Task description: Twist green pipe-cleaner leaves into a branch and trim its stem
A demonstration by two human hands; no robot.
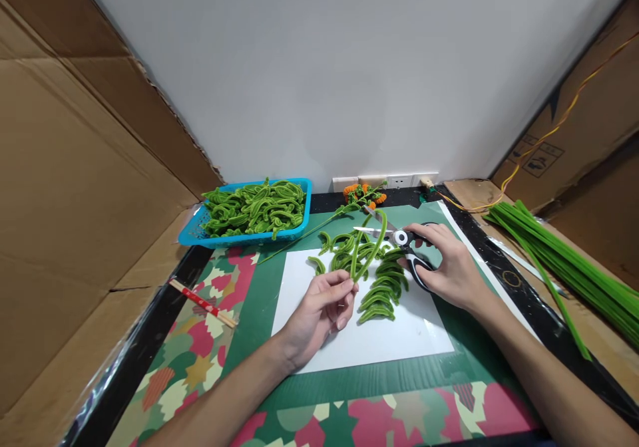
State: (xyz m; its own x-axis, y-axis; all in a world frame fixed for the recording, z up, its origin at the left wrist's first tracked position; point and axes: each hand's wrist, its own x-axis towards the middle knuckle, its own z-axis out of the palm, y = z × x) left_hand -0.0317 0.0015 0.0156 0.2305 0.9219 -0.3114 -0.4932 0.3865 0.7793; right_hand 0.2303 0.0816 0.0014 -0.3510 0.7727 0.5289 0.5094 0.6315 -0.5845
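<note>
My left hand (327, 307) pinches the lower ends of a green pipe cleaner (378, 241) that is bent over into a tall loop. In my right hand (446, 261) is a pair of scissors (401, 238) with black and white handles, fingers through the grips. Their blades are spread apart and point left, around or beside the loop; whether they touch it I cannot tell. Below them, curved green pipe cleaner pieces (378, 298) lie in a row on a white sheet of paper (399, 344). More such pieces lie behind my left hand, partly hidden by it.
A blue basket (239, 239) full of bent green pieces stands at the back left. An orange-and-green pipe cleaner flower stem (344, 209) lies near the wall sockets (399, 181). Chopsticks (204, 302) lie left. Long green pipe cleaners (574, 261) lie right, below a yellow-orange cable (542, 140).
</note>
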